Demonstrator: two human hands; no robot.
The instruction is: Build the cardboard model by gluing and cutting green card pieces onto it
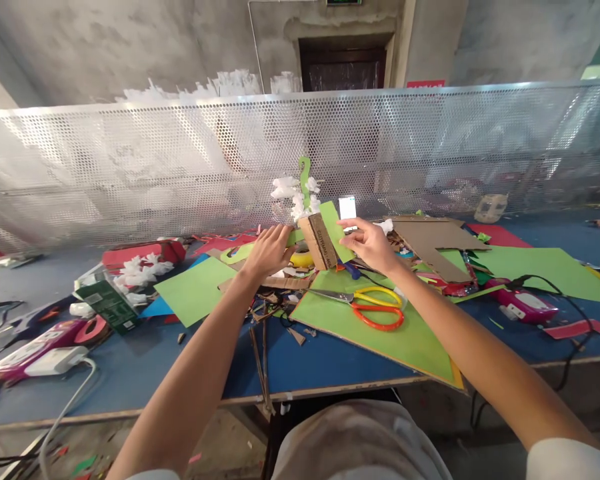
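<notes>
In the middle of the worktable a small cardboard box stands tilted, with white crumpled tufts and a curled green paper strip rising from its top. Behind its right side a light green paper piece leans upright. My left hand lies left of the box, fingers stretched toward a bit of green paper by it. My right hand is to the right, thumb and forefinger apart at the green piece's edge; firm contact cannot be made out. Scissors with yellow and orange handles lie in front.
Green sheets and cardboard offcuts litter the blue table. A yellow tape roll sits behind my left hand. Pink power strips lie at both sides. A perforated metal screen stands along the back.
</notes>
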